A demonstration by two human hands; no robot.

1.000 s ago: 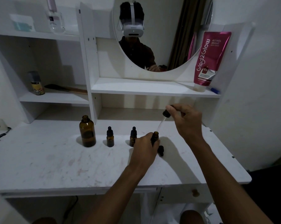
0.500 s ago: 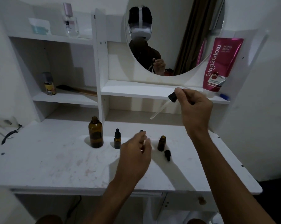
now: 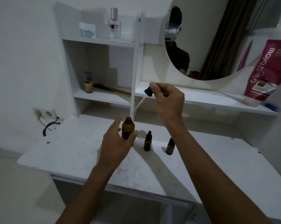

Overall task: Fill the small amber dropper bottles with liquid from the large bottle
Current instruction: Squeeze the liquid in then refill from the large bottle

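The large amber bottle (image 3: 128, 128) stands open on the white tabletop (image 3: 81, 149). My left hand (image 3: 116, 145) reaches around it, fingers fairly straight on its left and the thumb against its right side. My right hand (image 3: 168, 98) pinches the black bulb of a glass dropper (image 3: 142, 100), which slants down-left with its tip just above the large bottle's mouth. To the right stand two small amber dropper bottles with black caps, one (image 3: 147, 143) in full view and one (image 3: 169, 147) partly hidden by my right forearm.
A white shelf unit with an upright divider (image 3: 136, 75) rises just behind the bottles. It holds a round mirror (image 3: 217, 38), a pink tube (image 3: 265, 70), a small spray can (image 3: 88, 82), a comb (image 3: 112, 90) and a perfume bottle (image 3: 114, 24). A black cable (image 3: 47, 126) lies at the table's left edge.
My left hand left the small bottles and moved left to the large bottle. My right hand carried the dropper left until its tip hung over the large bottle. The view swung left.
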